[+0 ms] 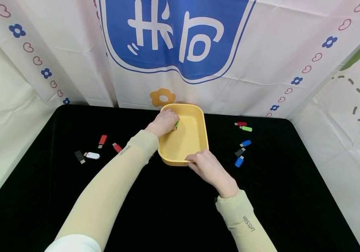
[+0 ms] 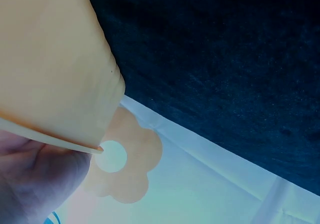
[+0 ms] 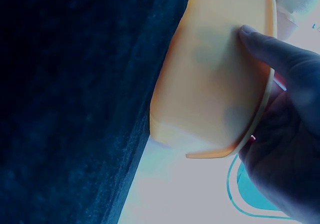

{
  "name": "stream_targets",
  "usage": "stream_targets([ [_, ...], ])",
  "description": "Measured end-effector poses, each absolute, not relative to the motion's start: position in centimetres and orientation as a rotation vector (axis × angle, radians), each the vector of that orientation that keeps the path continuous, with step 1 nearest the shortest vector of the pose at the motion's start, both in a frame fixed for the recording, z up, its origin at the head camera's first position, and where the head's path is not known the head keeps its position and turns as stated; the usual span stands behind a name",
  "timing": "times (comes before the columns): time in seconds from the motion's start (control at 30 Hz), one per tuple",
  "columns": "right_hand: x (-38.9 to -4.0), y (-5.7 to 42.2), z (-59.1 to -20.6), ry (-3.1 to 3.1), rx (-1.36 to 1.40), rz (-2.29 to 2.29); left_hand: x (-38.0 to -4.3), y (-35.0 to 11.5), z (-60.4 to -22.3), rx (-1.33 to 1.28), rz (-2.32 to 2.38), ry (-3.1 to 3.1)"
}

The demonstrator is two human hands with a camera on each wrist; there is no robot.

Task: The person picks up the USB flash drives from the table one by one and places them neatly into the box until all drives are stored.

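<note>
A yellow plastic box (image 1: 184, 141) stands on the black table before the back cloth. My left hand (image 1: 163, 122) reaches over its left side into the far part, with curled fingers pinching a green USB stick (image 1: 177, 124) of which only a bit shows. In the left wrist view the stick is hidden behind the box wall. At the near right corner, my right hand (image 1: 206, 166) grips the rim; its thumb (image 3: 270, 47) lies along the outer wall in the right wrist view, and its other fingers go over the rim to the inside.
Left of the box lie a red USB stick (image 1: 102, 141), another red stick (image 1: 117, 147) beside my forearm, a white one (image 1: 92, 155) and a black one (image 1: 80, 156). On the right are red (image 1: 241, 124), green (image 1: 246, 128), blue (image 1: 245, 143) and black (image 1: 240, 152) sticks and a second blue stick (image 1: 239, 161).
</note>
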State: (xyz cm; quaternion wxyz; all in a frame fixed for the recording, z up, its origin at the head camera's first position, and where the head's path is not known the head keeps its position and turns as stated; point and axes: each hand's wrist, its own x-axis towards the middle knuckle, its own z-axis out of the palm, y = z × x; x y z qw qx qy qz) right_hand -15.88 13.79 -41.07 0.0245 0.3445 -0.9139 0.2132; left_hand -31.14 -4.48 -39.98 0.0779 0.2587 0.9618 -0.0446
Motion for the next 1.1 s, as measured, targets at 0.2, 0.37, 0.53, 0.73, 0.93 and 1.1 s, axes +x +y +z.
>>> stream_targets([
  [0.2, -15.8, 13.7, -41.1, -2.82, 1.07, 0.634, -30.9, -4.5, -39.9, 0.767, -0.138, 2.892],
  [0.37, -15.7, 13.7, -41.1, -2.818, 1.076, 0.632, -30.9, -4.6, -40.1, 0.772, -0.156, 2.901],
  [0.53, -15.7, 13.6, -41.0, -2.825, 1.077, 0.639, -30.9, -4.8, -40.1, 0.776, -0.148, 2.893],
  [0.73, -15.7, 13.6, -41.1, -2.824, 1.079, 0.651, -30.9, -4.9, -39.8, 0.785, -0.1, 2.902],
  [0.93, -15.8, 13.6, -41.1, -2.83, 1.07, 0.659, -30.9, -5.0, -39.5, 0.819, -0.096, 2.943],
  [1.1, -15.8, 13.7, -41.1, -2.833, 1.07, 0.642, -30.5, -5.5, -39.0, 0.817, -0.022, 3.01],
])
